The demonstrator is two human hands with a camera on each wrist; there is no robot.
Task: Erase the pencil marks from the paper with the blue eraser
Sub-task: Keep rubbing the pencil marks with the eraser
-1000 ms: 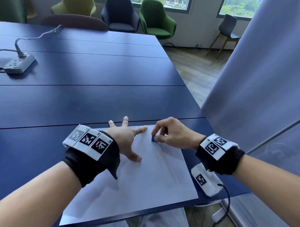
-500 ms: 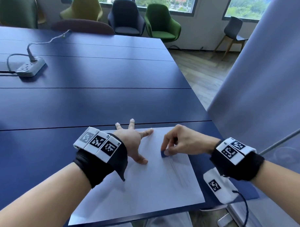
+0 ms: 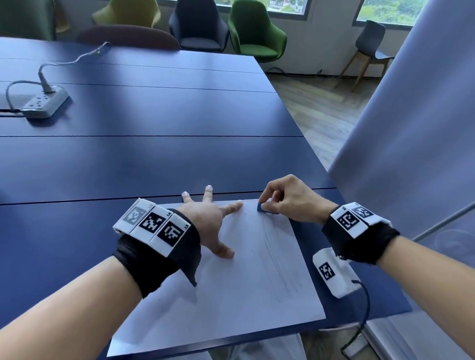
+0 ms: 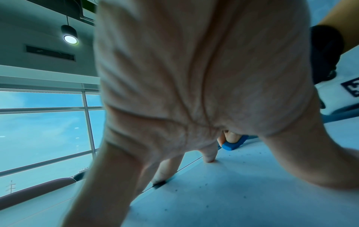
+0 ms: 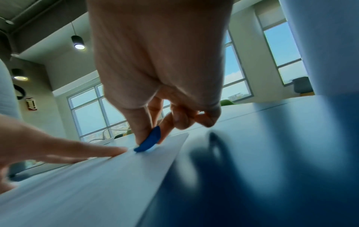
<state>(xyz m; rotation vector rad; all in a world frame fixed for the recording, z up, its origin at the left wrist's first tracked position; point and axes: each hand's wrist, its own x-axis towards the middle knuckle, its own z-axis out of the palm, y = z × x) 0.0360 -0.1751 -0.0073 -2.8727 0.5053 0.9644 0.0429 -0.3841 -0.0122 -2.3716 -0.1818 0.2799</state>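
A white sheet of paper point(image 3: 235, 293) lies at the near edge of the blue table point(image 3: 149, 156). Faint pencil lines point(image 3: 277, 262) run along its right part. My left hand point(image 3: 213, 221) rests flat on the sheet's far left area with fingers spread. My right hand point(image 3: 288, 199) pinches the small blue eraser point(image 3: 260, 207) between thumb and forefinger and presses it on the paper near the far right corner. The eraser point(image 5: 149, 140) touches the sheet just beyond my left forefinger point(image 5: 104, 151); it shows as a blue block point(image 4: 233, 143) past my left palm.
A grey power strip point(image 3: 44, 103) with its cable lies far left on the table. Several chairs point(image 3: 255, 31) stand beyond the far edge. A pale fabric panel point(image 3: 422, 119) rises close on the right. Dark eraser crumbs point(image 4: 223, 184) dot the sheet.
My right hand slid the eraser toward me down the pencil lines, then back out to the paper's far right corner. The left hand stayed pressed on the sheet.
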